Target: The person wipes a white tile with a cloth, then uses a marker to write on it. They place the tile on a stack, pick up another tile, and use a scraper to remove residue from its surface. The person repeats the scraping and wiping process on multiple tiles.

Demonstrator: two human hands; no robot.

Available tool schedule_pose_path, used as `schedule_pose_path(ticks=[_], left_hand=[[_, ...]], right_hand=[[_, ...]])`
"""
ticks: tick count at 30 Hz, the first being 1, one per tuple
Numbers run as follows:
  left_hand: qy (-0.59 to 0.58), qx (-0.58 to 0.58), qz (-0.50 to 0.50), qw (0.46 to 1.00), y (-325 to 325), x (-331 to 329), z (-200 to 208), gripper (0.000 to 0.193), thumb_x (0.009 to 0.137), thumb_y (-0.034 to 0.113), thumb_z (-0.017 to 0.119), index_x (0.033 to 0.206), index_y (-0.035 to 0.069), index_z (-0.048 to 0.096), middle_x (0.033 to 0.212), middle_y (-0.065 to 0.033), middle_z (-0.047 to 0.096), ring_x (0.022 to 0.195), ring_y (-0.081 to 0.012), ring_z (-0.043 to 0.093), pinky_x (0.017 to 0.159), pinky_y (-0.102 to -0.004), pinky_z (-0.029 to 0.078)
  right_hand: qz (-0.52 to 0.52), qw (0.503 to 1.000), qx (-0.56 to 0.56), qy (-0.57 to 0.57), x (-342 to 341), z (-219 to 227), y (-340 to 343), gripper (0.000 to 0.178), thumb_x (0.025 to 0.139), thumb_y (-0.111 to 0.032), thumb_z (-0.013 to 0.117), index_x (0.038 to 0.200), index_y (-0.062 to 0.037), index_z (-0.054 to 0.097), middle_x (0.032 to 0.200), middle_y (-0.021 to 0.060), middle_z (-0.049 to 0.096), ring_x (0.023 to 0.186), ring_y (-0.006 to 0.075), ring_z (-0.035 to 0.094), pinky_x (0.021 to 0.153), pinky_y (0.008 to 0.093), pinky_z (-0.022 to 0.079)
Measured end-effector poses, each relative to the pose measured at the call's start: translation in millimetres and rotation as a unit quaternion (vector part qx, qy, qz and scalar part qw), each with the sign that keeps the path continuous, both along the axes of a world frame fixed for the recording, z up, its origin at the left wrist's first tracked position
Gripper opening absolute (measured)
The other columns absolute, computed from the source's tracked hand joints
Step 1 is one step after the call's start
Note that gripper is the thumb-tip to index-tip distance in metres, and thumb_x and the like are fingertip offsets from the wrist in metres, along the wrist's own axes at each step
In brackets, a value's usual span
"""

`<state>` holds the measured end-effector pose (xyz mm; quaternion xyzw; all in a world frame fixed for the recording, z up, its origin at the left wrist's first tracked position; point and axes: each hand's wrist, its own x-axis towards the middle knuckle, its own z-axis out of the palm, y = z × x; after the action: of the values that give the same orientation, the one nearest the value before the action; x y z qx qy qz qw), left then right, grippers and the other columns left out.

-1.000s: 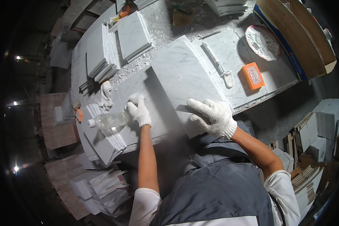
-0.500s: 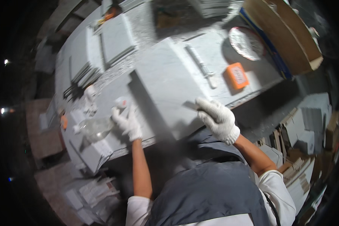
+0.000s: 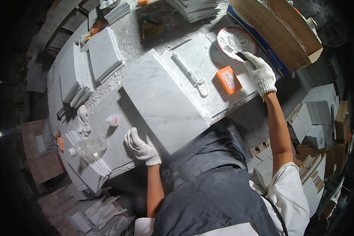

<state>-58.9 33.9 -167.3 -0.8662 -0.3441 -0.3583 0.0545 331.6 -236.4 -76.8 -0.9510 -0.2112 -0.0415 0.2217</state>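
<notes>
A grey-white marble slab (image 3: 165,98) lies in front of me, its near corner close to my lap. My right hand (image 3: 260,74), in a white knit glove, grips a flat-bladed scraper (image 3: 242,56) at the near rim of a red-edged bowl (image 3: 225,34) of white powder. Left of the slab's near corner, my gloved left hand (image 3: 142,148) holds nothing, its thumb apart from its loosely bent fingers. A small white bottle (image 3: 113,120) and a clear plastic bottle (image 3: 89,147) are near it. Right of the slab lie an orange box (image 3: 228,80) and a powder-smeared tool (image 3: 191,75).
Stacked tiles (image 3: 75,74) stand at the left, with another stack (image 3: 192,8) at the far side. An open cardboard carton (image 3: 281,27) sits beyond the bowl. A crumpled white glove (image 3: 83,120) lies on the left side. White boxes (image 3: 320,104) are piled at the right.
My right hand has moved from above the slab's right edge out to the bowl, carrying the scraper. My left hand has moved away from the small bottle, nearer to my body. The view has shifted.
</notes>
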Motion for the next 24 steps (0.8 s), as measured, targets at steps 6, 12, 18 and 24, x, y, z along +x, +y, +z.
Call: schedule_pose_path(ticks=[6, 12, 18, 24], left_hand=[[0.02, 0.066, -0.014, 0.998, 3.1, 6.6, -0.3, 0.041, 0.096, 0.024, 0.068, 0.128, 0.001, 0.059, 0.119, -0.0085, 0.069, 0.116, -0.0275, 0.064, 0.11, -0.0498, 0.048], [0.027, 0.083, -0.01, 0.996, 4.1, 7.9, -3.4, 0.03, 0.098, 0.013, 0.062, 0.126, 0.003, 0.06, 0.118, -0.0074, 0.069, 0.114, -0.0258, 0.065, 0.109, -0.049, 0.049], [0.039, 0.081, 0.0, 0.996, 6.6, 6.3, -6.6, 0.026, 0.098, 0.008, 0.059, 0.124, 0.003, 0.061, 0.118, -0.0072, 0.069, 0.114, -0.0249, 0.065, 0.108, -0.0479, 0.049], [0.031, 0.088, 0.002, 0.996, 6.1, 8.0, -5.9, 0.025, 0.099, 0.008, 0.058, 0.123, 0.003, 0.062, 0.118, -0.0072, 0.069, 0.114, -0.0249, 0.066, 0.107, -0.0474, 0.05]], right_hand=[[0.046, 0.998, -0.04, 0.014, 13.5, 7.4, 6.6, 0.029, 0.095, -0.033, 0.062, 0.123, -0.0278, 0.07, 0.105, 0.0099, 0.071, 0.099, 0.0329, 0.069, 0.084, 0.0431, 0.054], [0.068, 0.993, -0.029, 0.097, 25.9, 7.2, 11.0, 0.035, 0.095, -0.028, 0.065, 0.128, -0.0178, 0.07, 0.118, 0.0116, 0.071, 0.109, 0.0318, 0.067, 0.093, 0.0366, 0.052], [0.064, 0.977, 0.045, 0.199, 35.7, 5.5, 7.2, 0.039, 0.094, -0.029, 0.064, 0.131, -0.0144, 0.068, 0.127, 0.0103, 0.07, 0.114, 0.0285, 0.067, 0.096, 0.0328, 0.05], [0.037, 0.961, 0.095, 0.256, 37.8, -1.6, -0.4, 0.04, 0.094, -0.031, 0.064, 0.13, -0.0134, 0.069, 0.126, 0.011, 0.071, 0.114, 0.0274, 0.067, 0.099, 0.0323, 0.049]])
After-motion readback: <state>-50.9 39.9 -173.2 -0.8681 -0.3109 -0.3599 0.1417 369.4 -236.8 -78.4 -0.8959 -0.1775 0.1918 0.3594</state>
